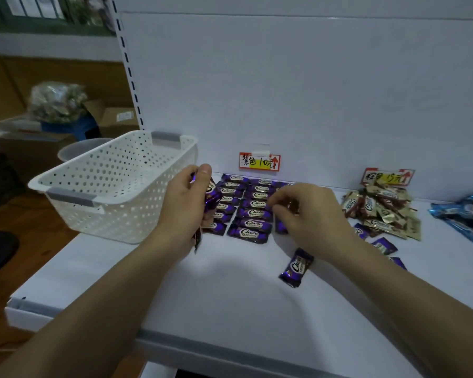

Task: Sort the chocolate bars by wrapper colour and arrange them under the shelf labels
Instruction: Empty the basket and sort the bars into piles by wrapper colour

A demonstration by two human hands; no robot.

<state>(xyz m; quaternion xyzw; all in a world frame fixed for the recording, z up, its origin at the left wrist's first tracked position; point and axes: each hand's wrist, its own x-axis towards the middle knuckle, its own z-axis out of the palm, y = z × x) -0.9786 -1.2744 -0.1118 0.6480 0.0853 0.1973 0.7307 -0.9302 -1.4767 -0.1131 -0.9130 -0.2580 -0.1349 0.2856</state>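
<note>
White shelf [230,301], white back panel. Purple bars [253,223] lie flat in neat columns at the back of the shelf, directly under the purple label [259,162] stuck to the panel. Left hand [180,211] sits just left of the columns, its fingers curled round a held bunch [213,199] of purple wrappers, thumb on top. Right hand [309,216] hangs over the columns' right side; its fingers [277,207] are bent down, thumb and forefinger pinching the end of one bar there, that bar mostly hidden under the hand. Loose bar [296,268], purple, lies tilted on bare shelf nearer the front, below the right wrist. Stray purple bars [384,245] lie further right, at the foot of the gold-and-brown pile [380,211] heaped under the second label [387,176]. Blue bars [470,216] at the far right edge. White perforated basket [115,186] stands at the shelf's left end, beside the left hand. Cardboard boxes [118,118] beyond it.
</note>
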